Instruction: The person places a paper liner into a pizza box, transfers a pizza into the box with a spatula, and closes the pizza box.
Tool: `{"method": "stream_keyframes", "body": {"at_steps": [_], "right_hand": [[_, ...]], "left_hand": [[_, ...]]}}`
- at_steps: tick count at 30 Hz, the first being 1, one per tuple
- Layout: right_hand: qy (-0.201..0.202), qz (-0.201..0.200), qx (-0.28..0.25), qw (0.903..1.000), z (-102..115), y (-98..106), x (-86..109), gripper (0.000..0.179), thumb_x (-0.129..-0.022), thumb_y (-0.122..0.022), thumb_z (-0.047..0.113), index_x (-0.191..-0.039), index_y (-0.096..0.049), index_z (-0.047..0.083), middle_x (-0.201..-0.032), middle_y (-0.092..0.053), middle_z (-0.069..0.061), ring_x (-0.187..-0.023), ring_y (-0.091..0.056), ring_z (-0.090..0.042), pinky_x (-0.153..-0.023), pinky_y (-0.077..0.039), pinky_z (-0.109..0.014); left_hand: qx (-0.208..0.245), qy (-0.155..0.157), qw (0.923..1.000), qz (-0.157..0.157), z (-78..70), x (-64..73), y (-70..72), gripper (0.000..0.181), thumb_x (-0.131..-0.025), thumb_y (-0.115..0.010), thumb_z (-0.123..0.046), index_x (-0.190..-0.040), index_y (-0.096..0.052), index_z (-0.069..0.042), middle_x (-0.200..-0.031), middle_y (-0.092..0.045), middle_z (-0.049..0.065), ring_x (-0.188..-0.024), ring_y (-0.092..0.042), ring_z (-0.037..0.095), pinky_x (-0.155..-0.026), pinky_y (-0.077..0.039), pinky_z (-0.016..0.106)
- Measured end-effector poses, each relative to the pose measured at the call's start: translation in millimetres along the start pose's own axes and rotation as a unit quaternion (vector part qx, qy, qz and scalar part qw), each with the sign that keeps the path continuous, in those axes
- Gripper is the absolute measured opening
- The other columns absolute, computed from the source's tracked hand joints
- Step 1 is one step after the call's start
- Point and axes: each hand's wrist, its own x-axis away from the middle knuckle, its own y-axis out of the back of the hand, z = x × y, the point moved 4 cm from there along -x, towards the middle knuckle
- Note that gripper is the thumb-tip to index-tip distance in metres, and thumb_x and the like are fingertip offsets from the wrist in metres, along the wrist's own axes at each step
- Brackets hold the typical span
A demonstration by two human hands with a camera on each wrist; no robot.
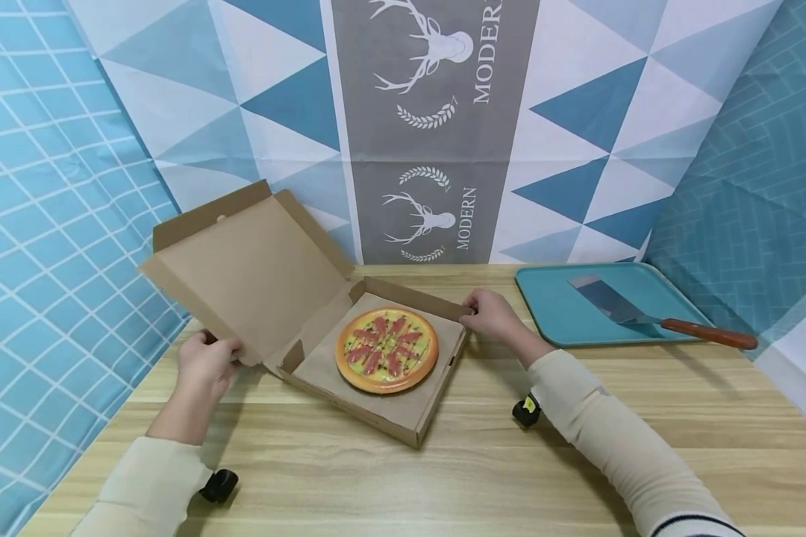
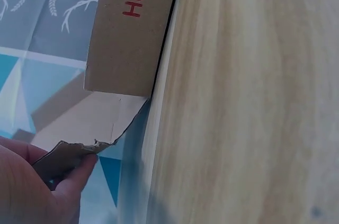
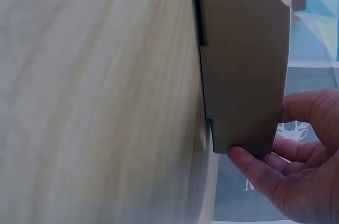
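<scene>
A cardboard pizza box (image 1: 413,435) stands on the table with its lid (image 1: 248,268) raised and leaning back to the left. Inside lies a round pizza (image 1: 386,350) with red strips on a yellow top. My left hand (image 1: 204,362) pinches the lid's near edge; in the left wrist view its thumb and fingers are on the cardboard flap (image 2: 63,158). At the box's far right corner, my right hand (image 1: 493,317) holds the wall. The right wrist view shows its fingers around that corner of the box (image 3: 243,86).
To the right, a blue tray (image 1: 551,313) carries a spatula (image 1: 611,302) whose wooden handle (image 1: 708,333) sticks out past the tray's edge. Patterned sheets (image 1: 436,134) rise behind the wooden table (image 1: 403,492), and a blue grid sheet (image 1: 47,224) borders the left.
</scene>
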Motion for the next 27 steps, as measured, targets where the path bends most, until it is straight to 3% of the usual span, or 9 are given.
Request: {"method": "stream_keyframes", "body": {"at_steps": [7,10,15,20,27], "right_hand": [[0.001,-0.005,0.016,0.9999,-4,5,6.1,0.006,-0.083,-0.065,0.005,-0.087,-0.064,0.0,-0.085,-0.064,-0.009,-0.078,-0.057,-0.023,-0.074,-0.05,-0.038],[0.004,-0.002,0.028,0.9996,-6,8,8.3,0.002,-0.082,-0.065,0.004,-0.08,-0.064,0.003,-0.08,-0.062,-0.006,-0.075,-0.056,-0.022,-0.07,-0.049,-0.036],[0.011,0.01,0.042,0.999,-8,13,14.1,0.01,-0.08,-0.067,0.006,-0.071,-0.061,0.006,-0.07,-0.059,-0.003,-0.065,-0.054,-0.019,-0.063,-0.047,-0.033],[0.008,0.033,0.035,0.9988,-8,16,22.9,0.013,-0.079,-0.065,0.004,-0.069,-0.058,0.007,-0.066,-0.058,-0.003,-0.057,-0.056,-0.015,-0.061,-0.048,-0.031],[-0.01,0.075,-0.022,0.9969,-9,14,32.8,0.009,-0.081,-0.064,0.0,-0.077,-0.057,0.002,-0.07,-0.059,-0.008,-0.051,-0.062,-0.018,-0.053,-0.055,-0.031]], "left_hand": [[-0.036,-0.054,0.9976,-0.024,-6.8,-3.9,-9.3,0.06,-0.082,-0.05,0.012,-0.141,-0.037,0.006,-0.114,-0.045,0.006,-0.094,-0.051,0.012,-0.069,-0.052,0.022],[-0.082,-0.086,0.9924,-0.033,-11.1,-4.7,-14.0,0.058,-0.079,-0.05,0.012,-0.137,-0.042,0.007,-0.111,-0.049,0.009,-0.087,-0.052,0.009,-0.063,-0.052,0.021],[-0.148,-0.137,0.9783,-0.047,-17.2,-5.7,-21.4,0.052,-0.076,-0.051,0.01,-0.129,-0.049,0.009,-0.111,-0.053,0.013,-0.085,-0.053,0.009,-0.059,-0.05,0.019],[-0.186,-0.171,0.9656,-0.061,-20.1,-10.1,-29.1,0.045,-0.077,-0.053,0.007,-0.122,-0.054,0.009,-0.108,-0.056,0.016,-0.084,-0.054,0.012,-0.057,-0.048,0.015],[-0.208,-0.193,0.9578,-0.044,-23.7,-19.4,-41.5,0.044,-0.079,-0.053,0.004,-0.122,-0.056,0.008,-0.113,-0.059,0.02,-0.093,-0.056,0.02,-0.059,-0.047,0.015]]}}
